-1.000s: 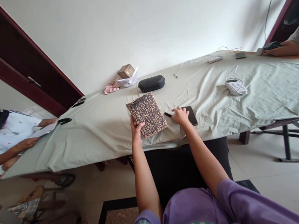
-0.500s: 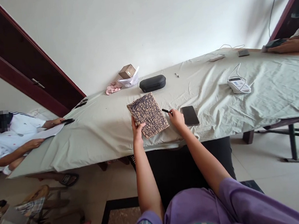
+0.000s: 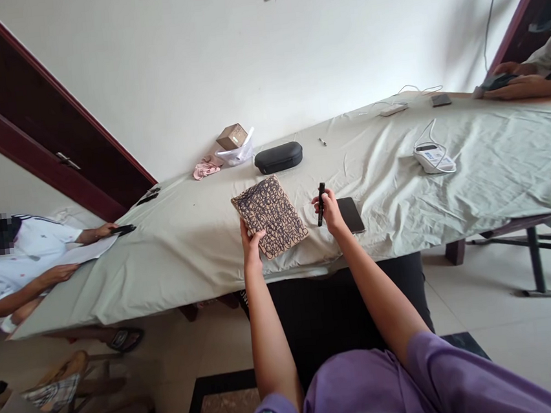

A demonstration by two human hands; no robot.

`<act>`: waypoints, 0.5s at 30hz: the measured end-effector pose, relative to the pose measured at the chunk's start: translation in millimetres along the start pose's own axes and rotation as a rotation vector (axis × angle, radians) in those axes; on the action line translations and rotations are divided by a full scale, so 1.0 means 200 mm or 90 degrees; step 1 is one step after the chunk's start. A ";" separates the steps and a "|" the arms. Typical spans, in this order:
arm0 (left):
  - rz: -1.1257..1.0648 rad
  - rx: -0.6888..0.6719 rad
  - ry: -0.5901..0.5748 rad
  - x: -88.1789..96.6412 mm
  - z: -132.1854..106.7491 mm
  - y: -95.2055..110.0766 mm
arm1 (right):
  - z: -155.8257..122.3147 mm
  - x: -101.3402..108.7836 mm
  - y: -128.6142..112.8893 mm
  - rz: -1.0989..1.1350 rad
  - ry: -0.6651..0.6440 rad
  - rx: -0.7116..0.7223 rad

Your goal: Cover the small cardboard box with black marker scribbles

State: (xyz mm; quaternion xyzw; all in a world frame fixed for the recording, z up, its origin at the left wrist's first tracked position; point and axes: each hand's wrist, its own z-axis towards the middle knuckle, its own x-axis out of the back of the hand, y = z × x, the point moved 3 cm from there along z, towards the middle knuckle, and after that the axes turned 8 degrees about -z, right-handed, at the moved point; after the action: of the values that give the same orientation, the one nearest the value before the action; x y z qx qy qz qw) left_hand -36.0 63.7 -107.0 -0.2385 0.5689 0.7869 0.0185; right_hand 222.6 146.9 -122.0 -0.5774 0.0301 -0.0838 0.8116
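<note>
Head view | my left hand pins scribbled card at table near edge | right hand grips marker, tip off card; card already densely covered

Layout on table: notebook at near edge, my left hand on its near-left corner. My right hand just right of notebook, w/ pen upright in it; phone just right of that hand. Case behind notebook, toward far edge; small box & cloth left of case. Corded device well right. Others' hands at left & right ends.
</note>
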 end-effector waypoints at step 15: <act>0.002 -0.003 -0.006 -0.01 -0.01 0.00 | -0.05 -0.02 -0.12 -0.088 -0.010 -0.036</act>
State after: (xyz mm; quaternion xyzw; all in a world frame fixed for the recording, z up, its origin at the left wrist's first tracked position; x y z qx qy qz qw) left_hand -33.7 62.6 -105.6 -0.2339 0.5673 0.7893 0.0190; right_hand 215.4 129.9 -102.5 -0.6017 -0.0139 -0.1339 0.7873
